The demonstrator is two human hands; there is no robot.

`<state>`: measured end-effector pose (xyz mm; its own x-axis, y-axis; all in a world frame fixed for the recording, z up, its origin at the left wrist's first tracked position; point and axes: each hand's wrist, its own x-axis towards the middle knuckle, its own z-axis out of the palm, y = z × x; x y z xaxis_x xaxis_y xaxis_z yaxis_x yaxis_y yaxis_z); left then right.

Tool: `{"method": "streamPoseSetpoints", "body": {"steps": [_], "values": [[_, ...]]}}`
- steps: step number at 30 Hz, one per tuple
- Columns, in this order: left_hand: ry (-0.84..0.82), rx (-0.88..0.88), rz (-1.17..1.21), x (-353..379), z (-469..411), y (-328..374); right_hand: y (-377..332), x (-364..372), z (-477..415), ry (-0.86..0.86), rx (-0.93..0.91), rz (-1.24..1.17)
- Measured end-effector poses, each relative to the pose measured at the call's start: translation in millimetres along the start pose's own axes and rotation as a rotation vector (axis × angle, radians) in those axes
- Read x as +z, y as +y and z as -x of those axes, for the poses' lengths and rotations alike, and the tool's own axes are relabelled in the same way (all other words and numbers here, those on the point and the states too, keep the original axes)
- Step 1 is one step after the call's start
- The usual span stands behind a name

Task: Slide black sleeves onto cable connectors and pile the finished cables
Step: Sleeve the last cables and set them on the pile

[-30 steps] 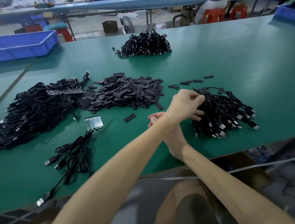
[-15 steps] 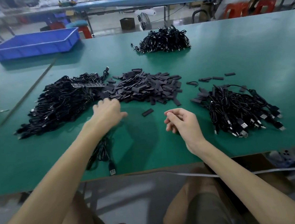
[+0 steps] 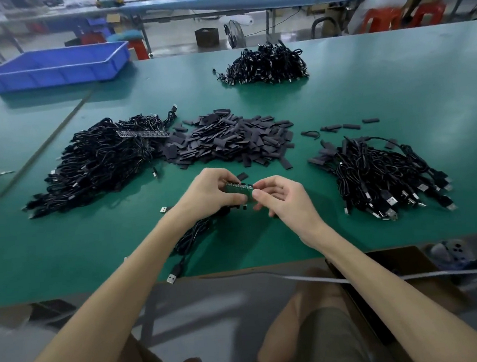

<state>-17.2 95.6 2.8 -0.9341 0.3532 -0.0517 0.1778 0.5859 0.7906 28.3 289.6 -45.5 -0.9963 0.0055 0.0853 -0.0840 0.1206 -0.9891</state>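
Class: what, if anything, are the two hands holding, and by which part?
A small green connector strip. The left hand grips its left end, and the right hand pinches its right end.

Sleeve pile (image 3: 228, 141): centre of your table (image 3: 396, 97), just behind your hands
Left cable heap (image 3: 96, 163): touching the sleeve pile on its left
Right cable heap (image 3: 379, 178): to your right, apart from the sleeve pile
Far cable heap (image 3: 265, 64): behind the sleeve pile, well apart
Tray (image 3: 54, 66): on the table, far left
Connector strip (image 3: 239, 188): between your left hand (image 3: 209, 193) and right hand (image 3: 281, 197)
Loose cables (image 3: 195, 232): under your left forearm, reaching the near edge
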Motion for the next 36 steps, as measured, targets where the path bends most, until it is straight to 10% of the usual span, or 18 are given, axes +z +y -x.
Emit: {"method": "streamPoseSetpoints", "body": {"steps": [27, 36], "values": [[0.283, 0.003, -0.309, 38.6, 14.7, 31.4, 5.0, 0.6, -4.0, 0.091, 0.055, 0.163], [0.205, -0.079, 0.231, -12.5, 13.2, 19.1, 2.9, -1.2, -2.0, 0.14, 0.054, -0.015]]}}
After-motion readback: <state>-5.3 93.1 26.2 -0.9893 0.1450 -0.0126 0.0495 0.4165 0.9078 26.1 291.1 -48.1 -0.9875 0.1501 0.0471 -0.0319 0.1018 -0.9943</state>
